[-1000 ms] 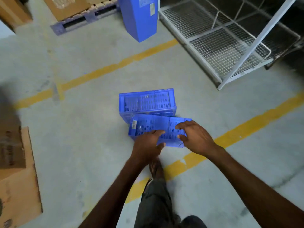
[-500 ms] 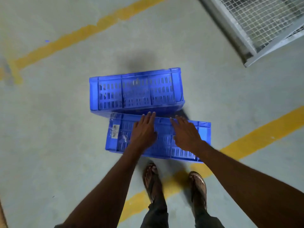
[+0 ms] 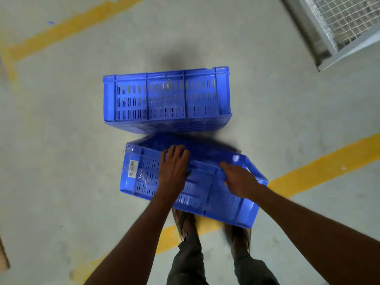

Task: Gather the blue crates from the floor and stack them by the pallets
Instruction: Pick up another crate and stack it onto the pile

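Observation:
Two blue slotted plastic crates sit on the concrete floor. The far crate [image 3: 166,99] lies on its side, its slotted wall facing up. Just in front of it, the near crate [image 3: 216,198] is tilted, its open side turned away from me and a white label at its left end. My left hand [image 3: 173,169] lies on the near crate's wall with its fingers hooked over the top rim. To the right, my right hand [image 3: 240,179] grips the same wall with its thumb on top.
Yellow painted lines [image 3: 320,167] cross the floor beside and under the near crate. A white wire-mesh rack [image 3: 337,27] stands at the top right. My feet in sandals [image 3: 183,221] are right behind the near crate. A cardboard edge [image 3: 4,258] shows at the far left.
The view has come closer and lower. My hands went from lying flat on the near crate to gripping its wall, and the crate has tipped up toward me.

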The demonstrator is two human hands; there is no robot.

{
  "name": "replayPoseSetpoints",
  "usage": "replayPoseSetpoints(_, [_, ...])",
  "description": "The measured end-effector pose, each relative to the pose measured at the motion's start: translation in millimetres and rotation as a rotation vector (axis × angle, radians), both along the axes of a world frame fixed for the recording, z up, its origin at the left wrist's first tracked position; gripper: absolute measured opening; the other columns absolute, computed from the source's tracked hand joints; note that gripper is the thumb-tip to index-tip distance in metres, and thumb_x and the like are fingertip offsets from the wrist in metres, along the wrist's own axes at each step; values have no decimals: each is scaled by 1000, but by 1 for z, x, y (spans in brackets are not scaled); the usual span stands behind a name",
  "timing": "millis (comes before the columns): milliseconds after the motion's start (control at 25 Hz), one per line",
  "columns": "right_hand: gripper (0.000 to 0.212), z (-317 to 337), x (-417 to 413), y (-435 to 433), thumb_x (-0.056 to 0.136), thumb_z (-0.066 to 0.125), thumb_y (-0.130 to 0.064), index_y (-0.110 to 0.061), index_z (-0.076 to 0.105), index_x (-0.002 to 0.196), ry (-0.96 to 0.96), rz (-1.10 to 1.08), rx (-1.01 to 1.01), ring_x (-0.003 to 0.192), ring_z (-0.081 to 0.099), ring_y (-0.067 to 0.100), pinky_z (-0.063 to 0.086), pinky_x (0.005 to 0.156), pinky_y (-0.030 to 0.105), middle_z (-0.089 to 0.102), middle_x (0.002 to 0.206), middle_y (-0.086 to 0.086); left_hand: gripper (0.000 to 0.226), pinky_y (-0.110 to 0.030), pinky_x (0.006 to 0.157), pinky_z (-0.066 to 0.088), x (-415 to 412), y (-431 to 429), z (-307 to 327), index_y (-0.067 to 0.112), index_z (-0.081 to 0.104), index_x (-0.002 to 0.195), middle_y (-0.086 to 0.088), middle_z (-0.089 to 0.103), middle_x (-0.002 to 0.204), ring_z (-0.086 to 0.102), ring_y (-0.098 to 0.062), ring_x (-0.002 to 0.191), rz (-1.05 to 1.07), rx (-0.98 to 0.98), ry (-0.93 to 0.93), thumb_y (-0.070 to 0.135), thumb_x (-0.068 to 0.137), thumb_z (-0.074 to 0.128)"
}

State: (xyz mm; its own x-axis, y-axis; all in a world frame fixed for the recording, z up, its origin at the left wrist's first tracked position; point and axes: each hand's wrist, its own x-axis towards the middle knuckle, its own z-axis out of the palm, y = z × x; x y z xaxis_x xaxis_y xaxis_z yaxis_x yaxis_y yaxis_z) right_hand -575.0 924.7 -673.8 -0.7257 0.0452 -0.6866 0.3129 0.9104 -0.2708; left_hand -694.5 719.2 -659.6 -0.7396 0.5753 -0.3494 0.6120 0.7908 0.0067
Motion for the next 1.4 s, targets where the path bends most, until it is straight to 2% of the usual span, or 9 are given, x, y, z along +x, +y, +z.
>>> replayPoseSetpoints(80, [42, 2, 7, -2, 90, 58, -16, -17, 44, 129, -79, -70, -174, 107, 62, 34, 42, 72, 36, 62, 116, 9, 54, -54, 118, 14, 6, 0, 3, 26, 51, 128, -3, 58, 129, 48, -26, 128, -48, -164, -123, 49, 84, 71])
replayPoseSetpoints(200, [36, 31, 38, -18, 86, 59, -13, -18, 52, 121, -110, -143, -184, 113, 61, 32, 46, 81, 36, 63, 120, 8, 44, -51, 110, 25, 24, -11, 26, 30, 58, 127, -4, 58, 131, 50, -27, 127, -80, -270, -276, 51, 88, 64])
replayPoseSetpoints(400, [39, 158, 74, -35, 70, 70, -24, -28, 59, 107, 107, -117, -165, 106, 63, 29, 51, 83, 38, 67, 110, 1, 38, -40, 81, 45, 94, -42, 164, 26, 62, 103, 1, 63, 112, 60, -28, 110, 16, -18, -301, 56, 80, 70])
replayPoseSetpoints(560, [32, 285, 88, -61, 76, 71, -32, -28, 64, 107, 207, 238, -179, 104, 64, 28, 53, 86, 41, 70, 109, 1, 43, -32, 62, 36, 153, -66, 315, 24, 58, 91, 6, 60, 99, 62, -23, 96, 96, 113, -246, 61, 76, 71])
replayPoseSetpoints(760, [27, 445, 94, -114, 75, 71, -42, -25, 66, 95, 366, 557, -173, 96, 67, 28, 49, 75, 36, 73, 96, 1, 61, -30, 65, 42, 212, -147, 461, 27, 56, 93, 8, 69, 97, 67, -22, 95, 385, 38, -245, 80, 65, 68])
replayPoseSetpoints(880, [28, 501, 111, -166, 73, 75, -41, -21, 64, 89, 351, 630, -206, 92, 67, 25, 47, 72, 34, 71, 88, -1, 51, -31, 66, 46, 258, -209, 519, 29, 61, 83, 9, 68, 85, 68, -20, 94, 456, 51, -269, 76, 66, 70])
replayPoseSetpoints(1120, [76, 617, 145, -317, 66, 85, -51, -29, 54, 132, 380, 1006, -281, 120, 57, 18, 44, 96, 34, 61, 131, -10, 45, -29, 64, 45, 384, -357, 635, 32, 68, 78, 12, 62, 60, 60, -3, 63, 830, 309, -167, 75, 66, 74])
replayPoseSetpoints(1280, [58, 671, 214, -452, 53, 94, -49, -27, 64, 97, 220, 1257, -297, 87, 66, 12, 49, 69, 28, 68, 90, -16, 43, -31, 58, 42, 505, -455, 676, 33, 63, 68, 10, 62, 57, 58, 1, 56, 967, 308, -90, 75, 69, 73])
replayPoseSetpoints(1400, [52, 663, 279, -538, 53, 95, -39, -27, 61, 91, 304, 1446, -256, 87, 64, 15, 48, 68, 30, 69, 90, -8, 48, -31, 61, 38, 590, -515, 673, 30, 57, 71, 9, 63, 66, 65, -13, 74, 1019, 152, 27, 78, 72, 67])
